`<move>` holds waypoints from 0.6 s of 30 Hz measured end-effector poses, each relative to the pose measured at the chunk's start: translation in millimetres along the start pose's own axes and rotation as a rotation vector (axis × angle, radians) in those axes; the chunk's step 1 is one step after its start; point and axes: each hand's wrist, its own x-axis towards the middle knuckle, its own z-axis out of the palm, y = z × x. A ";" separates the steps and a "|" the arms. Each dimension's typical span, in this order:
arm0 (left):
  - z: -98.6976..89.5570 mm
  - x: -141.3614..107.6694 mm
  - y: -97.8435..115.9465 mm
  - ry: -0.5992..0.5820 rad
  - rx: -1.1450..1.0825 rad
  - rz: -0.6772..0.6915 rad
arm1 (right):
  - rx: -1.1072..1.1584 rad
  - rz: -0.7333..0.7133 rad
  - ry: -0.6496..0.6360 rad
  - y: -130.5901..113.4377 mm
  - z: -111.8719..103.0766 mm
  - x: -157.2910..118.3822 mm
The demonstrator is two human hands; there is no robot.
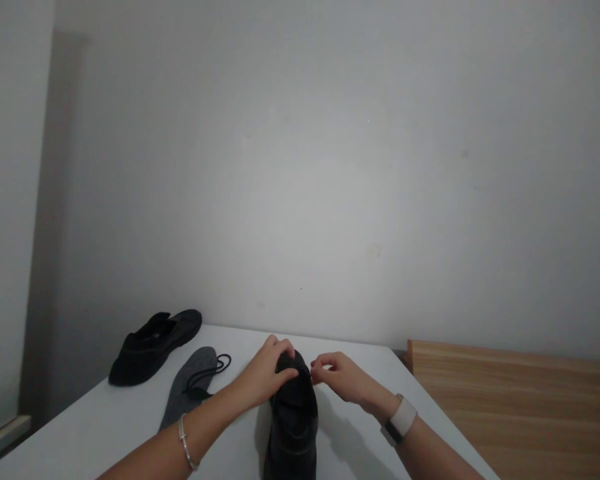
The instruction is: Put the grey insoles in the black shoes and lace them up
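A black shoe (pixel 293 440) stands on the white table, its heel towards me and its toe pointing to the wall. My left hand (pixel 273 370) grips its front upper part, thumb over the tongue area and fingers round the left side. At the right edge of the same shoe, my right hand (pixel 333 373) has thumb and fingertips pinched together. Whatever lies between those fingertips is too small and dark to make out. Left of my left forearm lies a grey insole (pixel 185 383), with a looped black shoelace (pixel 205 375) resting on it.
Another black shoe (pixel 145 353) sits at the table's left edge, near the wall (pixel 300 167). A wood-grain panel (pixel 510 407) stands beyond the right edge of the white table (pixel 355 340). My left forearm passes over part of the insole.
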 end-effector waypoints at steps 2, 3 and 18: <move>-6.1 -1.6 4.4 0.006 -0.108 0.001 | -0.038 -0.073 0.176 -11.5 -3.2 1.7; -8.3 -2.1 7.8 -0.014 -0.173 -0.010 | -0.035 -0.125 0.275 -19.9 -4.8 2.0; -4.0 4.3 47.1 0.076 -0.360 0.287 | 0.585 -0.558 0.395 -99.0 1.4 0.0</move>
